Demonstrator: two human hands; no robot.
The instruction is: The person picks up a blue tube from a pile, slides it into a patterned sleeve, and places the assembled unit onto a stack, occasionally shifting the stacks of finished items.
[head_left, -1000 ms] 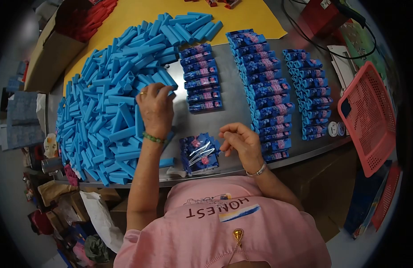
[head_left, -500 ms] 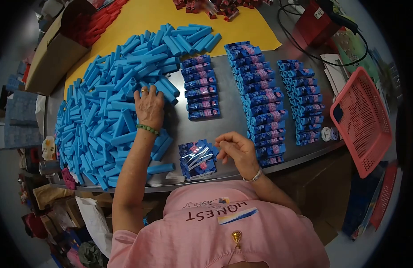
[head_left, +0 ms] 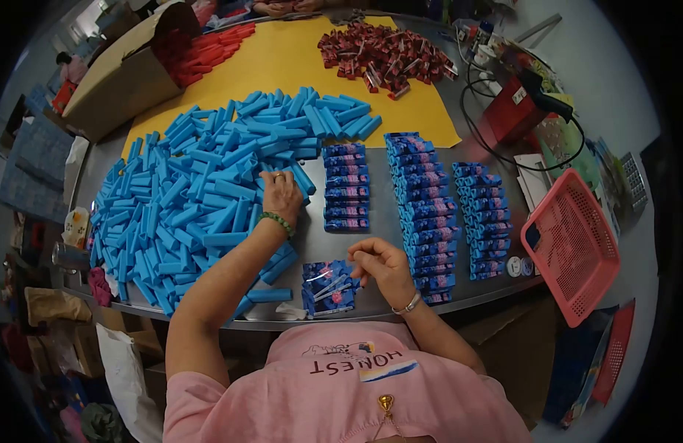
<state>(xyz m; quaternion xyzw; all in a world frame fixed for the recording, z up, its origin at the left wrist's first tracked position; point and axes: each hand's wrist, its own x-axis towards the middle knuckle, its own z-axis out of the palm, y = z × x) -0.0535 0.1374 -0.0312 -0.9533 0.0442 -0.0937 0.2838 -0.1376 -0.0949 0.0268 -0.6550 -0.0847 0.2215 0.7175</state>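
My left hand (head_left: 282,196), with a green bead bracelet, has its fingers bent over the right edge of a big heap of blue sticks (head_left: 201,159). The fingers close on a blue stick there, mostly hidden under them. My right hand (head_left: 383,267) hovers loosely curled, fingertips slightly apart, with nothing visible in it. Just left of it lies a small stack of flat dark-blue printed wrappers (head_left: 329,301), with pale strips on top. Ahead of my right hand are a short row (head_left: 346,188), a long double row (head_left: 428,221) and another row (head_left: 483,221) of wrapped blue-and-pink packs.
A yellow sheet (head_left: 282,55) covers the far table, bearing a pile of dark-red wrapped pieces (head_left: 385,59). A cardboard box (head_left: 120,81) spills red sticks at far left. On the right are a pink basket (head_left: 570,244), a red device (head_left: 512,103) and a black cable. Another person's hands (head_left: 286,7) show at the far edge.
My view has tilted up, showing more of the far table. My left hand stays at the heap's right edge, its fingers drawn closer together. The right hand remains beside the wrappers.
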